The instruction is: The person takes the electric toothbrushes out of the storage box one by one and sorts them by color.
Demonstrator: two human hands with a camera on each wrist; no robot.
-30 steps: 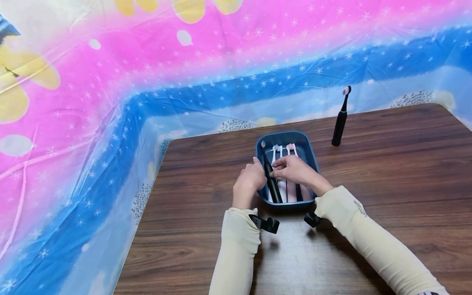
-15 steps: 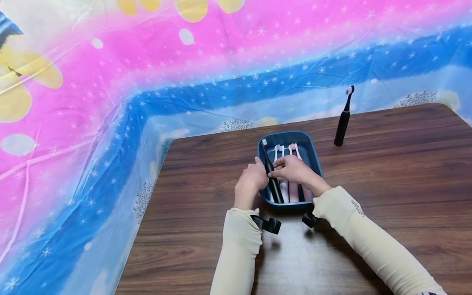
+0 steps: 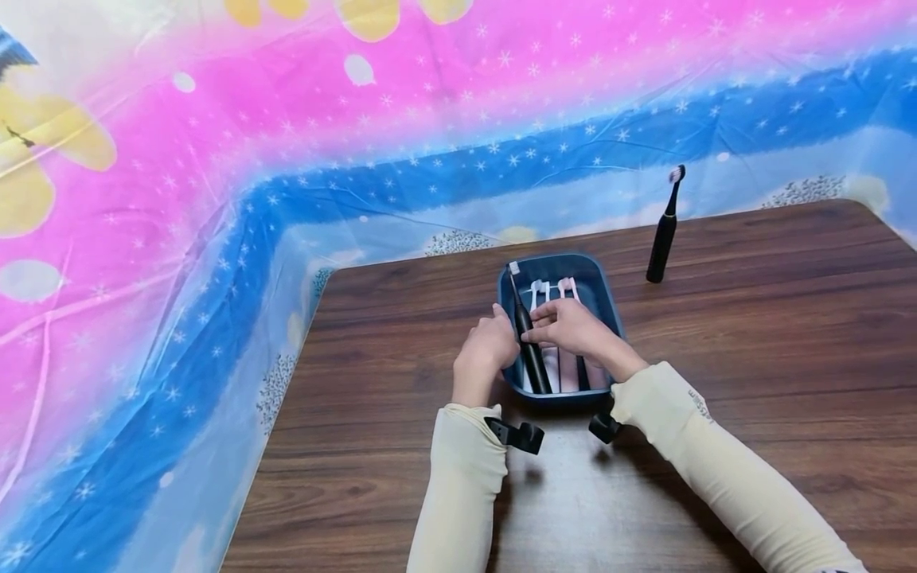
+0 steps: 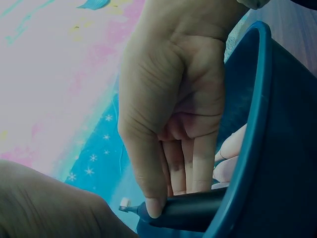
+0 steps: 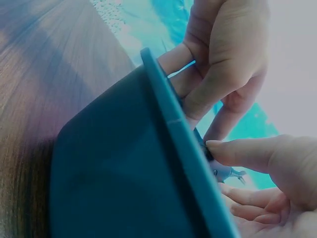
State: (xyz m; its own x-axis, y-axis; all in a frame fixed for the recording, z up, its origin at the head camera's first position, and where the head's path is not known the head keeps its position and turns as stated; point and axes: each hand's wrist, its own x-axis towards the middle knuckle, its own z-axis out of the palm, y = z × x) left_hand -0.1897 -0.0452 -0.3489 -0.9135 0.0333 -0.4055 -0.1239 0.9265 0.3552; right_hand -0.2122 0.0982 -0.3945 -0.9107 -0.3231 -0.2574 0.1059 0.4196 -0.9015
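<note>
A dark blue box (image 3: 616, 314) holds several electric toothbrushes lying side by side. Along its left side a black electric toothbrush (image 3: 535, 368) slants, its white-bristled head near the far left rim. My right hand (image 3: 569, 328) pinches this toothbrush; the left wrist view shows the thumb on top of its black handle (image 4: 190, 210) and the fingers behind. My left hand (image 3: 487, 346) grips the box's left rim, its fingertips close beside the same toothbrush. In the right wrist view the front wall (image 5: 114, 163) partly hides the left fingers (image 5: 225, 74).
White toothbrush heads (image 3: 536, 286) and pink ones (image 3: 567, 284) lie in the box. Another black electric toothbrush (image 3: 662, 247) stands upright at the back right of the wooden table (image 3: 774, 342). A patterned pink and blue cloth (image 3: 444, 119) hangs behind.
The head of the black toothbrush at the left has risen toward the far rim and turned its white bristles into view. Both hands stay almost in place.
</note>
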